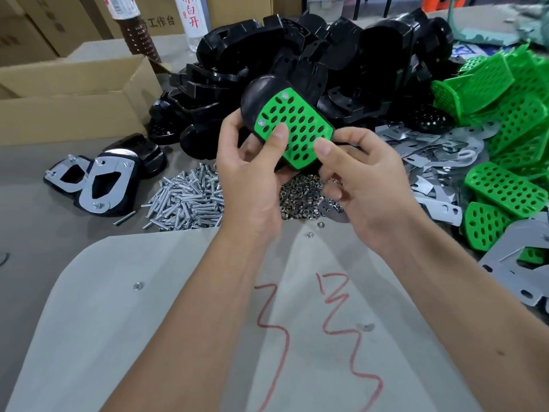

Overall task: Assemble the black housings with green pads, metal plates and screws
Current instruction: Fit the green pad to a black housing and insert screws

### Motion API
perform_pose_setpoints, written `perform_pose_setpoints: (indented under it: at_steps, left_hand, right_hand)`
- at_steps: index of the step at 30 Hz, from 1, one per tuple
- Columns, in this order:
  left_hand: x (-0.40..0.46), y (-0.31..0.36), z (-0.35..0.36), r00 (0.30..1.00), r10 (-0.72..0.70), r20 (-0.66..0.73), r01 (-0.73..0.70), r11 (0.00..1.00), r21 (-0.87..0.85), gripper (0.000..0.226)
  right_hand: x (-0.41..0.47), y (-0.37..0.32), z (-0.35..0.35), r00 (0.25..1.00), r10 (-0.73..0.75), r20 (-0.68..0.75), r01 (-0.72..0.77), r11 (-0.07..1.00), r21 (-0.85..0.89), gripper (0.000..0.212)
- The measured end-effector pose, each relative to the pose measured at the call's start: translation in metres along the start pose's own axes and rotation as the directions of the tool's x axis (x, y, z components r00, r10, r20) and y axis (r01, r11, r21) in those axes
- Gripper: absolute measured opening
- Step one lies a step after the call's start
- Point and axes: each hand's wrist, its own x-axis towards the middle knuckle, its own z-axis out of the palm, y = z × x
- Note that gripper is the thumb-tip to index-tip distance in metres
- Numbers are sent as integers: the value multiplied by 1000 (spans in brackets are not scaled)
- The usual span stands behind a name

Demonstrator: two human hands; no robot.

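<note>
1. The person holds one black housing (pixel 261 93) up off the table (pixel 35 233), in front of the chest, with a green pad (pixel 297 126) seated on its face. My guess is it is lifted so the pad's fit can be checked closely.
2. The left hand (pixel 252 173) curls round the housing from below, fingers wrapped under it and the thumb pressed on the pad's near left edge. That grip seems meant to carry the weight and pin the pad down.
3. The right hand (pixel 362 179) grips the near right corner, thumb on the pad and the other fingers curled beneath; it likely steadies or squeezes that corner home.
4. Two screw heads (pixel 284 96) show in the pad beyond the left thumb, so the far end looks already fastened.
5. Just below the fingers lie a heap of screws (pixel 187 197) and a heap of nuts (pixel 300 197), kept within easy reach.
6. Beyond the fingers is the pile of bare housings (pixel 312 55); right of the right fingers lie metal plates (pixel 430 156) and more green pads (pixel 505 185).
7. Left of the left fingers, two finished units (pixel 98 185) rest plate-side up, set aside from the stock.
</note>
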Motion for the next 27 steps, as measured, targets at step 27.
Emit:
perform_pose_setpoints:
  at_steps: [27]
  left_hand:
    - [-2,-5,0,994,52,-92,-37,987,155,26]
  right_hand:
    - [2,-7,-7,985,14,174,-12,1000,-15,40]
